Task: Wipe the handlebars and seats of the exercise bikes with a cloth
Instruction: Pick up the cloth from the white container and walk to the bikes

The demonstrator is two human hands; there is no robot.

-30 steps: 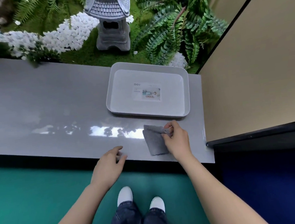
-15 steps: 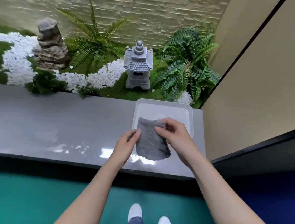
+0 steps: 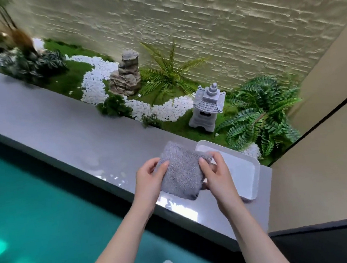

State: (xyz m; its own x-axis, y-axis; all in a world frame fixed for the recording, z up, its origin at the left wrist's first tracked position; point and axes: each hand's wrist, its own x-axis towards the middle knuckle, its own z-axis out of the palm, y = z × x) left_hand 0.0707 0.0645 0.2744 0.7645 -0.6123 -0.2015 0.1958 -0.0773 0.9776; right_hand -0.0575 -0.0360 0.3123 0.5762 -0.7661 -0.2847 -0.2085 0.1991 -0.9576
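Observation:
A folded grey fluffy cloth (image 3: pixel 180 171) is held up in front of me, above the grey ledge (image 3: pixel 60 131). My left hand (image 3: pixel 149 180) grips its left edge with the thumb on top. My right hand (image 3: pixel 215 174) grips its right edge, thumb on the cloth and fingers curled behind it. No exercise bike, handlebar or seat is in view.
A white plastic tray (image 3: pixel 249 173) lies on the ledge just right of the cloth. Behind the ledge is a small garden with white pebbles (image 3: pixel 97 81), ferns (image 3: pixel 261 117), a rock pile (image 3: pixel 126 76) and a stone lantern (image 3: pixel 207 108). Teal floor (image 3: pixel 37 211) lies below; a beige wall (image 3: pixel 323 168) stands at right.
My right hand picked the cloth up off the ledge and my left hand joined it. Both hands now hold it raised, and my view has swung up and to the left.

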